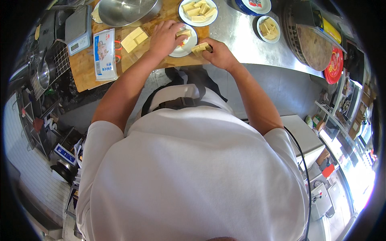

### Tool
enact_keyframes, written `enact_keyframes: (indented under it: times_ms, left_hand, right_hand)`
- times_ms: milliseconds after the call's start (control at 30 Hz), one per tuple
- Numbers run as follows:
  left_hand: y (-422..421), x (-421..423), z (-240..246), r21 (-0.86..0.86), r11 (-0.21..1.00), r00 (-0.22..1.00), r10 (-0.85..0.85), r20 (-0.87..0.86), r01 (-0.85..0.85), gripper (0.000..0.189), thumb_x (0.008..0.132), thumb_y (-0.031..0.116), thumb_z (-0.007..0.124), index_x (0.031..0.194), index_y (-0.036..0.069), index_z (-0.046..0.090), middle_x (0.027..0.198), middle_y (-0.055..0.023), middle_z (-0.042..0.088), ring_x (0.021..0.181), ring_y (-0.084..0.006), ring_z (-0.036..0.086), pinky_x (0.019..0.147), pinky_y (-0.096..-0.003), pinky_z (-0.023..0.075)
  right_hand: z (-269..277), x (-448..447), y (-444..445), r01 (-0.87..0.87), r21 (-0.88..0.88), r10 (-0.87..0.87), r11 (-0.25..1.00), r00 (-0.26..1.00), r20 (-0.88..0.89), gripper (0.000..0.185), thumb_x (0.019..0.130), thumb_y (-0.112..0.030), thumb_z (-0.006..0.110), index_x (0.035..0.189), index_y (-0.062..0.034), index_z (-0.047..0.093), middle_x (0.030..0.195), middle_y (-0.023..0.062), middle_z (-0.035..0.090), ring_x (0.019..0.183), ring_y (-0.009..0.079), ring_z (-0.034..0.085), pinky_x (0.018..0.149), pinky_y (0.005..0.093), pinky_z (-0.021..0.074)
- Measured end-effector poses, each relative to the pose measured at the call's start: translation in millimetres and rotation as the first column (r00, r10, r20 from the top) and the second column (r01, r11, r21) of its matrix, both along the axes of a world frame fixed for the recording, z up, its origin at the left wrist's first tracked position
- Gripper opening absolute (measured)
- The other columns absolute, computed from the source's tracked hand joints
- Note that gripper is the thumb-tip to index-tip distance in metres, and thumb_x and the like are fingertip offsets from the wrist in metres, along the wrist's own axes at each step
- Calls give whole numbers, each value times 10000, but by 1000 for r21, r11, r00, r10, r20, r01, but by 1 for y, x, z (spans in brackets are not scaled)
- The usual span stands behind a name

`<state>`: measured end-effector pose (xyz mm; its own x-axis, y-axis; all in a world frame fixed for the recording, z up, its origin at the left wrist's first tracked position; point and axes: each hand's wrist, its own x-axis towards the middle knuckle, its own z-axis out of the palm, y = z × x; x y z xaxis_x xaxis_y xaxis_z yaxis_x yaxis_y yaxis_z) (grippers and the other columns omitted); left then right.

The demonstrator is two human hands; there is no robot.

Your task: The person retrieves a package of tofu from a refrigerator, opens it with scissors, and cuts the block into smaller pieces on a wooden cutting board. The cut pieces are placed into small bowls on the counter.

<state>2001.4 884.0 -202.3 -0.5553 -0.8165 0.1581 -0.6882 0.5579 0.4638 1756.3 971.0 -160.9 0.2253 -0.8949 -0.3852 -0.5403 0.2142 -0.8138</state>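
Note:
My left hand [165, 37] reaches over a small white plate [189, 47], its thumb and fingers around a pale yellow tofu piece [184, 32] at the plate. A bit of red and yellow shows on the plate under my thumb; what it is I cannot tell. Just right of the plate, my right hand [219, 51] grips several tofu pieces [200, 48] between thumb and fingers, above the board's edge. On the wooden board [86, 70], left of my left hand, lies a block of tofu pieces [134, 39]. Another white plate [198, 23] beyond my hands holds several more pieces.
Left on the board are a printed package [104, 55], red-handled scissors [118, 57], a digital scale [79, 30] and a steel bowl [128, 12]. Rightward on the steel counter [238, 39] stand a plate of tofu [266, 38], round chopping blocks [315, 45] and a red lid [334, 64].

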Motion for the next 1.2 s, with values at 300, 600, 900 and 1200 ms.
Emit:
enact_keyframes:
  times_ms: [300,600,900,1200]
  left_hand:
    - [-1,27,13,-26,995,992,-95,81,98,484,854,283,843,1309,172,722,1405,-52,577,1277,-326,525,1078,-462,429]
    - [-4,18,3,-48,994,993,-92,69,96,344,911,222,775,1245,145,752,1343,-48,614,1227,-309,548,1066,-457,434]
    - [5,28,16,26,999,990,21,136,-25,440,824,242,844,1233,114,744,1243,-56,609,1193,-307,547,1055,-429,457]
    - [7,26,15,-33,995,984,102,144,-98,421,790,179,849,1178,102,706,1208,-65,614,1186,-321,558,1037,-435,471]
  right_hand:
    - [7,9,-12,34,78,-34,996,999,5,362,911,-183,697,1254,-69,684,1038,155,745,912,262,712,849,374,563]
    - [6,19,-22,-44,114,47,993,999,-23,412,879,-245,727,1255,-81,687,1092,206,755,991,362,731,908,419,568]
    - [-3,24,-32,-190,-225,157,956,975,-154,388,862,-213,708,1223,-79,666,1133,196,724,1052,403,696,913,467,566]
    - [-18,40,-40,-293,-223,246,930,945,-215,419,869,-223,692,1265,-89,659,1134,218,735,1035,419,702,917,471,569]
